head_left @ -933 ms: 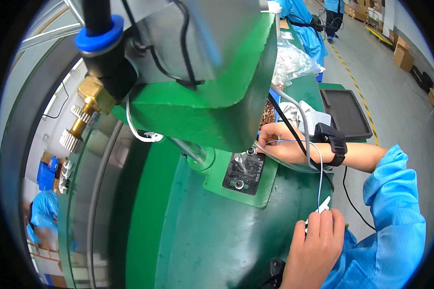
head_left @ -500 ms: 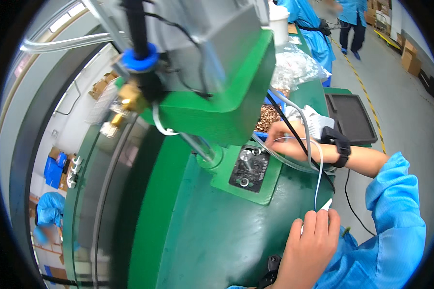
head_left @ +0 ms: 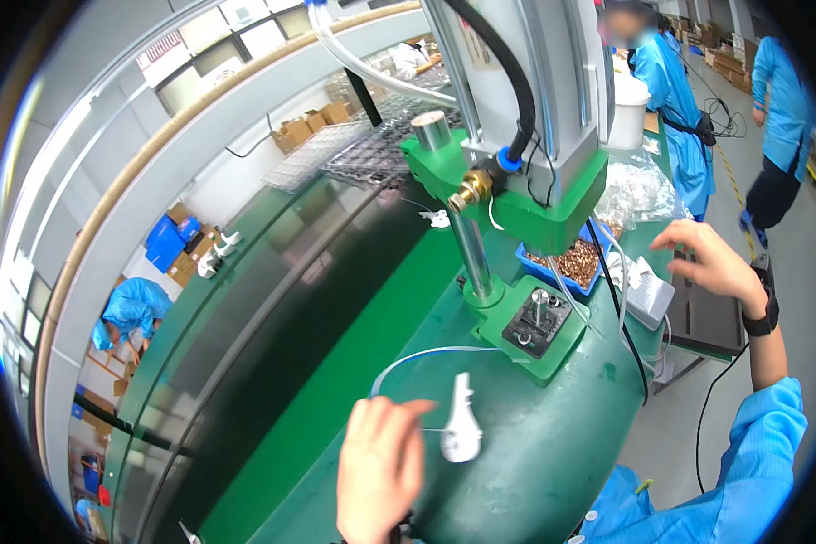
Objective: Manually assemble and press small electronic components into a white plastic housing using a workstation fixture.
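Just beside the left hand (head_left: 381,467) lies a tapered, round-ended piece (head_left: 462,430).

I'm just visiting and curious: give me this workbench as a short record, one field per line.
Left hand: left of the white part; grip on the cable unclear
White part: lying on the green table
Right hand: raised, open, no object visible in it
Machine: green press, black plate on its base
Blue tray: holds copper-coloured pieces
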`<state>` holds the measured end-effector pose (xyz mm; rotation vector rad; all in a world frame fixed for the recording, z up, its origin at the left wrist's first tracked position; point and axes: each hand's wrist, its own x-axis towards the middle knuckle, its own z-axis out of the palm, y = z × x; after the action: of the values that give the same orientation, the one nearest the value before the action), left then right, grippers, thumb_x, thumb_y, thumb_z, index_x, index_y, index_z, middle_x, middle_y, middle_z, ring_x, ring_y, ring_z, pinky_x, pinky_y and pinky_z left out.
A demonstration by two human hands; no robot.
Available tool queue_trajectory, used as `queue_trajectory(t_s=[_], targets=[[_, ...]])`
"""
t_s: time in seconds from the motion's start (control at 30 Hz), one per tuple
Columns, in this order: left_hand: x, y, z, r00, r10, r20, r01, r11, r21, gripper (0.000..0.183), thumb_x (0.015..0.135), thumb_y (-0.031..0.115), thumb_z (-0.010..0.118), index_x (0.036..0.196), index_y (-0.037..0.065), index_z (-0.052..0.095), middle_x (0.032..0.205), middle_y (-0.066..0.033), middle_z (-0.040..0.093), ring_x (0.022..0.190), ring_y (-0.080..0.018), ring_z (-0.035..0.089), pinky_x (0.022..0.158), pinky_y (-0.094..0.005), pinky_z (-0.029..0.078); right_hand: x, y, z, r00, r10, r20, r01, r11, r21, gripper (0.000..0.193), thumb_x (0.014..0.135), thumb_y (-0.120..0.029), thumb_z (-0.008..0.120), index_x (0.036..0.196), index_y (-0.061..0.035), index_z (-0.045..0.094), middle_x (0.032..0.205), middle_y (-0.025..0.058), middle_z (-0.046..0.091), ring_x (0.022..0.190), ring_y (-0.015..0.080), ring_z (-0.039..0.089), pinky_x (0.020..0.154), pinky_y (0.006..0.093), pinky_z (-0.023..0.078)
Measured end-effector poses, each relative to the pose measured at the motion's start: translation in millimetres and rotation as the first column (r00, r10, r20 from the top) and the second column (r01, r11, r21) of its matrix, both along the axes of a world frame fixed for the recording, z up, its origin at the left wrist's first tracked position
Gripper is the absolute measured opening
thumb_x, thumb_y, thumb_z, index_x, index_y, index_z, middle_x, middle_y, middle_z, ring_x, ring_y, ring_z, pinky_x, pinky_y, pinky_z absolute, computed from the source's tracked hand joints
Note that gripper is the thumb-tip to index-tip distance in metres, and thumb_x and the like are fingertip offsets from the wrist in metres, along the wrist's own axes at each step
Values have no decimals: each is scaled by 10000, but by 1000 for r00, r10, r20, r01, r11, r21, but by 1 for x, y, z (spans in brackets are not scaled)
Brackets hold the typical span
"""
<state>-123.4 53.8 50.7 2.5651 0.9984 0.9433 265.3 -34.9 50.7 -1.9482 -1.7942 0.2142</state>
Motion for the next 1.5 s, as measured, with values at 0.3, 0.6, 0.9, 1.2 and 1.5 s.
queue_trajectory(t_s=[0.3, 0.6, 0.9, 1.2, 1.5], targets=[[-86, 6, -130, 896, 427, -124, -441, 888, -129, 271, 801, 142, 590, 1044, 29, 546, 876, -124, 512, 798, -285, 477, 692, -381, 404, 133, 233, -91, 858, 111, 502, -160, 985, 56, 552, 698, -235, 675, 1176, -30, 492, 1131, 173, 558, 1027, 319, 538, 854, 378, 433], [-97, 0, -127, 808, 496, -318, -574, 786, -230, 681, 723, 417, 669, 1252, 80, 403, 981, -117, 459, 901, -285, 446, 772, -375, 362, 21, 430, -116, 913, 337, 229, -275, 924, -266, 813, 706, -303, 691, 1336, 3, 277, 1212, 272, 470, 1125, 358, 475, 943, 386, 386], [-90, 10, -124, 725, 597, -342, -673, 721, -168, 807, 671, 494, 665, 1290, 66, 374, 1058, -105, 471, 919, -269, 458, 776, -366, 380, 41, 510, -189, 933, 225, 281, -182, 969, -169, 739, 751, -287, 625, 1344, -38, 262, 1174, 282, 484, 1117, 394, 461, 942, 413, 376], [-71, 35, -148, 683, 637, -357, -684, 729, -7, 507, 747, 345, 653, 1132, 56, 494, 961, -82, 446, 856, -241, 446, 716, -329, 389, 20, 500, -173, 921, 317, 228, -307, 949, -77, 386, 623, -163, 658, 958, -30, 520, 868, 213, 604, 830, 363, 580, 736, 404, 462], [-104, 35, -133, 596, 684, 421, -490, 725, -484, 166, 906, 108, 435, 1011, 6, 513, 773, -94, 599, 631, -179, 561, 572, -277, 461, -22, 406, -103, 941, 330, 77, -327, 944, -53, 291, 693, -196, 637, 890, -37, 494, 665, 84, 588, 549, 145, 555, 478, 284, 442]])
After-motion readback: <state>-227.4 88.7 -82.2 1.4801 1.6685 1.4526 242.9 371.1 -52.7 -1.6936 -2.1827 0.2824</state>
